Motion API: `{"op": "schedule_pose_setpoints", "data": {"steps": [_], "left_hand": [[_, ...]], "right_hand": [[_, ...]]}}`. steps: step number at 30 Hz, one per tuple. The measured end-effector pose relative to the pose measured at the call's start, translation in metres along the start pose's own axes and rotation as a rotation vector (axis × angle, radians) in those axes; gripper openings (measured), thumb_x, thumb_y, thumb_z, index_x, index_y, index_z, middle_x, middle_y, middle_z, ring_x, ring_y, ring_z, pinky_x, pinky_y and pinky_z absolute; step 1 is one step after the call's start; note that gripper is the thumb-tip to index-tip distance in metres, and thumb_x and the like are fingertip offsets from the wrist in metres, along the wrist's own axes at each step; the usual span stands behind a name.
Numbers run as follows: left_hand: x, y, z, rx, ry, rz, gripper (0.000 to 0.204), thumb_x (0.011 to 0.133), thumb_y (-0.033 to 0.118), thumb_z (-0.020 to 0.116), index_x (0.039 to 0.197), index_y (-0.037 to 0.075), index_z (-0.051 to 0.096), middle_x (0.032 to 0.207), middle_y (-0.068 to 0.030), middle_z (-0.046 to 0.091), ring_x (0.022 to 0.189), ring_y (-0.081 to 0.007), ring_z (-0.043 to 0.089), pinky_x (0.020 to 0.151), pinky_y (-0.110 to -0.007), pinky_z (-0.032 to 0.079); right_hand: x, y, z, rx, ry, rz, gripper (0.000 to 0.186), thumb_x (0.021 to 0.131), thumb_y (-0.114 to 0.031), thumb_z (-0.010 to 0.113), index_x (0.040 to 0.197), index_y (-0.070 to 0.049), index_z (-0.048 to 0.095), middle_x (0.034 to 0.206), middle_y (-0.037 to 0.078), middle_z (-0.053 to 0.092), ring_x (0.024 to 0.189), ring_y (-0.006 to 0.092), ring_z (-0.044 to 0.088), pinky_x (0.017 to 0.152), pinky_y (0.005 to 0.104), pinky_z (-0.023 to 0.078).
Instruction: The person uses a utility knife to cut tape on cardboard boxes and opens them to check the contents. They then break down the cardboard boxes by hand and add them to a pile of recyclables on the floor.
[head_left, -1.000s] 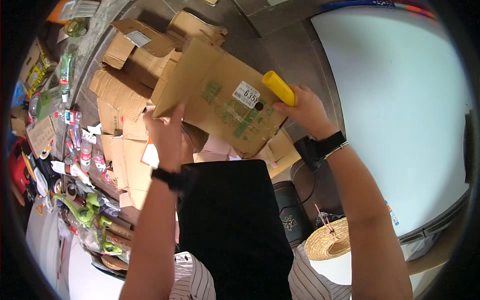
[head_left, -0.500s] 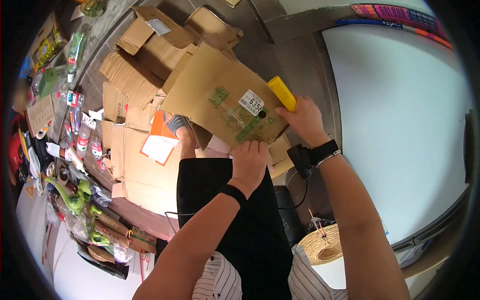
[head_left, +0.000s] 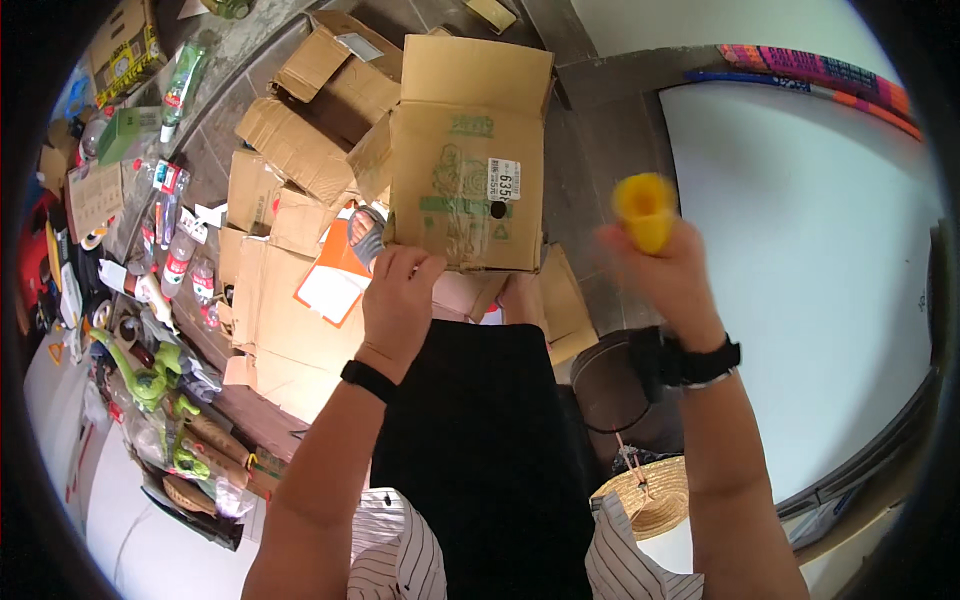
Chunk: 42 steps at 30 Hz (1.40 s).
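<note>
A brown cardboard box (head_left: 455, 150) with green print and a white label stands in front of me, its top flap raised at the far end. Against its near left corner is my left hand (head_left: 397, 295), the fingers curled over the edge. Out to the right of the box, apart from it, my right hand (head_left: 665, 270) is closed round a stubby yellow tool (head_left: 646, 212) whose end looks hollow. Motion blurs that hand and tool, so the tool's kind is unclear.
Opened cardboard boxes (head_left: 300, 150) and flattened cardboard (head_left: 285, 330) cover the floor at left, with an orange-and-white sheet (head_left: 335, 285). Plastic bottles (head_left: 178, 262) and a green toy dinosaur (head_left: 150, 375) lie farther left. A white panel (head_left: 800, 280) is at right; a straw hat (head_left: 650, 500) sits near me.
The box has turned from tilted to nearly straight. My right hand has moved away to the right with the yellow tool, and my left hand has shifted left along the box's near edge.
</note>
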<state>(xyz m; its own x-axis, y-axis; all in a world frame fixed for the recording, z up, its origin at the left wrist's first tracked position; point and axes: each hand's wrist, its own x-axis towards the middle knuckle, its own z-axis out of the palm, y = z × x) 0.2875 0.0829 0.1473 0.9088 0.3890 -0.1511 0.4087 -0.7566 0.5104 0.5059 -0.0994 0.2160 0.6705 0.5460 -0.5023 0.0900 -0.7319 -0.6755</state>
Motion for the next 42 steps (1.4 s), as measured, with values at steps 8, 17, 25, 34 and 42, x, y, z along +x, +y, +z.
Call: {"op": "schedule_pose_setpoints", "data": {"steps": [8, 17, 25, 34, 42], "left_hand": [[0.006, -0.013, -0.001, -0.157, 0.043, 0.144, 0.018, 0.070, 0.000, 0.062, 0.086, 0.010, 0.061, 0.087, -0.0049, 0.057, 0.089, -0.0257, 0.056, 0.073, -0.036, 0.049], [0.023, -0.009, -0.006, -0.214, 0.018, 0.185, 0.020, 0.068, -0.003, 0.064, 0.086, 0.006, 0.061, 0.087, -0.0072, 0.060, 0.089, -0.0296, 0.056, 0.077, -0.038, 0.048], [0.062, 0.022, -0.014, -0.395, 0.031, 0.048, 0.010, 0.078, 0.003, 0.064, 0.088, 0.004, 0.064, 0.084, -0.0093, 0.062, 0.084, -0.0301, 0.056, 0.074, -0.039, 0.046], [0.090, 0.053, -0.011, -0.391, 0.067, -0.030, 0.012, 0.078, 0.005, 0.065, 0.090, 0.004, 0.066, 0.084, -0.0104, 0.063, 0.082, -0.0290, 0.056, 0.073, -0.037, 0.046], [0.091, 0.064, 0.006, -0.620, -0.009, -0.271, 0.011, 0.078, 0.005, 0.063, 0.088, 0.004, 0.067, 0.084, -0.0122, 0.066, 0.082, -0.0299, 0.061, 0.074, -0.037, 0.047]], "right_hand": [[0.027, -0.059, 0.037, 1.001, 0.019, 0.098, 0.019, 0.091, -0.016, 0.061, 0.077, -0.010, 0.051, 0.059, -0.002, 0.046, 0.054, 0.0085, 0.047, 0.053, 0.0252, 0.041], [0.040, -0.069, 0.063, 0.918, -0.073, 0.051, 0.015, 0.088, -0.015, 0.066, 0.079, -0.007, 0.058, 0.061, -0.003, 0.052, 0.054, 0.0051, 0.049, 0.052, 0.0215, 0.040], [-0.002, -0.055, 0.038, 0.886, 0.134, 0.013, 0.008, 0.088, -0.007, 0.062, 0.083, -0.005, 0.056, 0.075, 0.001, 0.056, 0.070, 0.0080, 0.053, 0.067, 0.0227, 0.043], [-0.003, -0.057, 0.028, 0.907, 0.304, -0.104, 0.010, 0.089, -0.004, 0.051, 0.082, -0.007, 0.045, 0.075, 0.005, 0.050, 0.071, 0.0165, 0.048, 0.084, 0.0363, 0.043], [0.000, -0.034, 0.029, 0.669, 0.258, -0.250, 0.009, 0.083, -0.001, 0.065, 0.083, -0.006, 0.057, 0.079, 0.004, 0.059, 0.070, 0.0139, 0.055, 0.065, 0.0256, 0.044]]}}
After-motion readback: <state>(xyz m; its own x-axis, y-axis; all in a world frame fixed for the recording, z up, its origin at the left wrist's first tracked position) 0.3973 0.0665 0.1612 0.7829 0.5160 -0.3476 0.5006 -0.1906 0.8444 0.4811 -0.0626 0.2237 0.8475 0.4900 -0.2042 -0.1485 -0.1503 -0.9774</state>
